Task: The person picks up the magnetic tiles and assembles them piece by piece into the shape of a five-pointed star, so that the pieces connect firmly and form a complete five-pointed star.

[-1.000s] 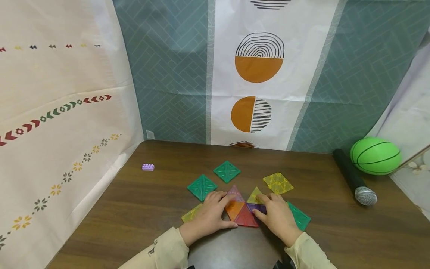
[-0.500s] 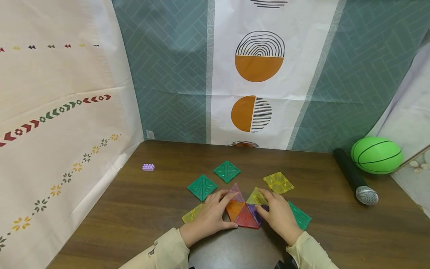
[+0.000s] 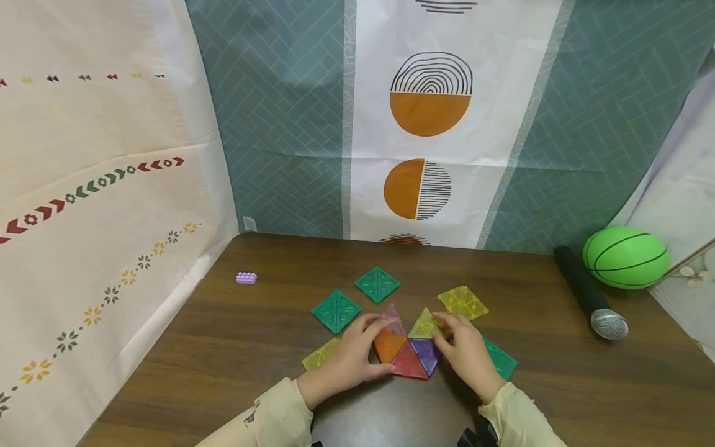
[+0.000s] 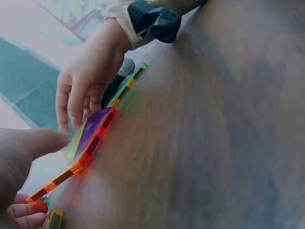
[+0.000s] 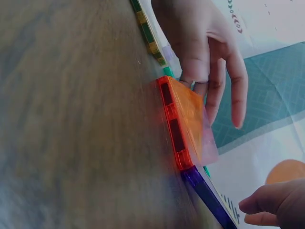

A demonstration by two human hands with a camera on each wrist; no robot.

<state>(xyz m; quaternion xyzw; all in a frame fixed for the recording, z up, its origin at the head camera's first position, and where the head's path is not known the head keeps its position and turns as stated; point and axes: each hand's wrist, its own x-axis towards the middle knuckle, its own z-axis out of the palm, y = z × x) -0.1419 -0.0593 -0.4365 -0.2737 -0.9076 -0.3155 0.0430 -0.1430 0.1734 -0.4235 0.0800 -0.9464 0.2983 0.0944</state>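
Five triangular magnetic tiles form a fan on the table: pink, orange, red, purple and yellow. A gap separates the pink and yellow tips at the far side. My left hand holds the fan's left side, index finger on the pink tile, thumb by the red tile's near corner. In the left wrist view, its fingertips reach around the orange tile. My right hand is at the fan's right side, relaxed fingers beside the yellow and purple edges.
Green diamonds of paired tiles lie behind the left hand. Yellow tiles sit beyond the right hand, with a green tile beside it. A purple brick, a microphone and a green ball stand farther out.
My right hand has drawn its fingers off the tops of the yellow and purple tiles to their right edge. The purple tile has closed up against the red one. My left hand stays put.
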